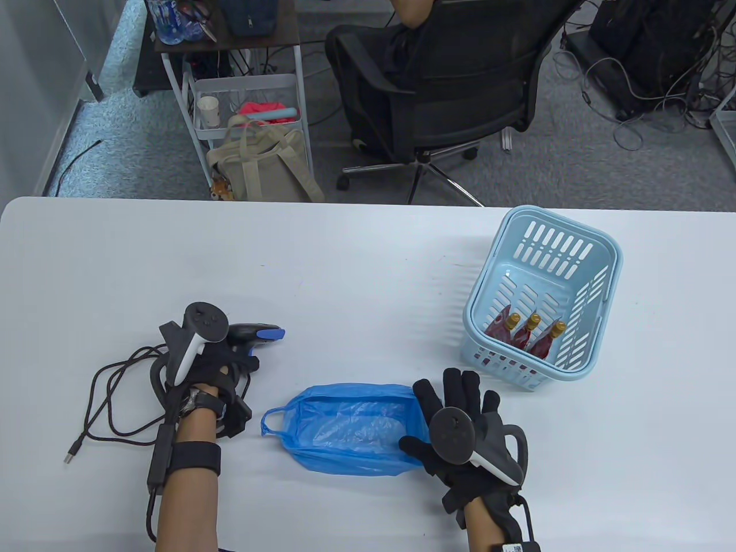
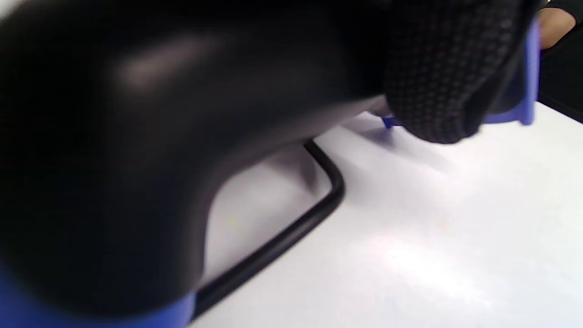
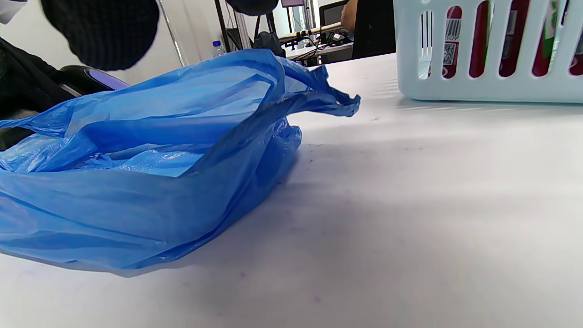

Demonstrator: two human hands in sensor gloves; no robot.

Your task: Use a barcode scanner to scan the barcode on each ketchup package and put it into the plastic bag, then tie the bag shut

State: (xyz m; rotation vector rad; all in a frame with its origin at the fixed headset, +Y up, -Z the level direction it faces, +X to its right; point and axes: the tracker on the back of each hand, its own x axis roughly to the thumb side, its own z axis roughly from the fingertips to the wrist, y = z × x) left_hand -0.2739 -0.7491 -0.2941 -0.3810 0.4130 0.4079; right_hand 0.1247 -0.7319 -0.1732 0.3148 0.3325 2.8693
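Observation:
My left hand (image 1: 230,361) grips the black barcode scanner (image 1: 256,333), whose blue nose points right, at the table's left. In the left wrist view the scanner's body (image 2: 136,136) fills the frame, with a gloved finger (image 2: 437,82) curled on it. A blue plastic bag (image 1: 351,428) lies crumpled and partly open in the front middle. My right hand (image 1: 454,402) sits at its right end with straight, spread fingers, the thumb at the bag's edge. Three red ketchup packages (image 1: 526,336) with gold caps stand in the light blue basket (image 1: 609,241) at right.
The scanner's black cable (image 1: 115,397) loops over the table to the left of my left hand and ends in a USB plug. Beyond the far table edge stand an office chair (image 1: 454,86) and a white cart (image 1: 247,109). The basket wall (image 3: 455,86) rises behind the bag (image 3: 136,182).

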